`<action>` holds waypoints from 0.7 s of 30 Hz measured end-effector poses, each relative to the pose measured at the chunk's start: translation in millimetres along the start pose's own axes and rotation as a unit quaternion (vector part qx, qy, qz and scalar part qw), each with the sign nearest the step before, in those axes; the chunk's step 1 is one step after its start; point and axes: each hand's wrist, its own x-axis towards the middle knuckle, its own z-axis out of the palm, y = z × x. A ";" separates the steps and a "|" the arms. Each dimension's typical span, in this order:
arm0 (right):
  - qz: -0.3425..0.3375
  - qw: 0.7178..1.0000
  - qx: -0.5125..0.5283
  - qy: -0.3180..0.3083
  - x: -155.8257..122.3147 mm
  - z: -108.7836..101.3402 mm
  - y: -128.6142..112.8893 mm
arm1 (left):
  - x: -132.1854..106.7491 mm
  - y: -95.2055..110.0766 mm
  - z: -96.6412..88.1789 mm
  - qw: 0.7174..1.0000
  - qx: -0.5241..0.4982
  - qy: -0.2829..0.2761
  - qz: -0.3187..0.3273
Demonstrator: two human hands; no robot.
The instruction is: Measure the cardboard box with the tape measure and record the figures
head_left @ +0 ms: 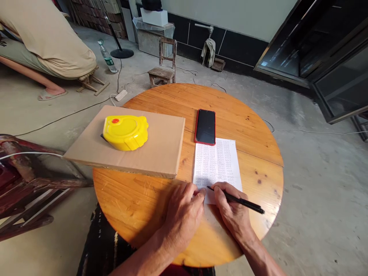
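A white sheet of paper (212, 163) covered in rows of small handwritten characters lies on the round wooden table (253, 153). My right hand (234, 209) is closed around a black pen (247, 203), its tip touching the paper near the lower edge. With fingers curled, my left hand (185, 209) holds down the sheet's lower left corner; the fingertips are partly hidden. At the paper's top edge lies a black-screened phone (205, 126) in a red case, overlapping the sheet slightly.
A flat cardboard box (161, 153) at the table's left carries a yellow tape-measure-shaped case (126, 132). Behind the table are a small wooden chair (163, 71), a water bottle (107, 57) and cables on the floor. A person (51, 42) sits at upper left; a reddish wooden chair (28, 180) stands left.
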 end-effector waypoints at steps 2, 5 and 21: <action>0.011 1.000 0.018 0.003 0.1 -1.2 0.1 | -0.3 -0.2 0.3 1.000 0.000 -0.001 0.002; 0.035 0.997 0.053 0.038 0.6 -2.7 0.9 | -1.1 -0.7 1.4 1.000 -0.002 -0.003 0.003; 0.086 0.979 0.177 0.057 8.9 -3.2 0.3 | -1.3 8.3 -1.6 0.992 0.102 -0.041 0.058</action>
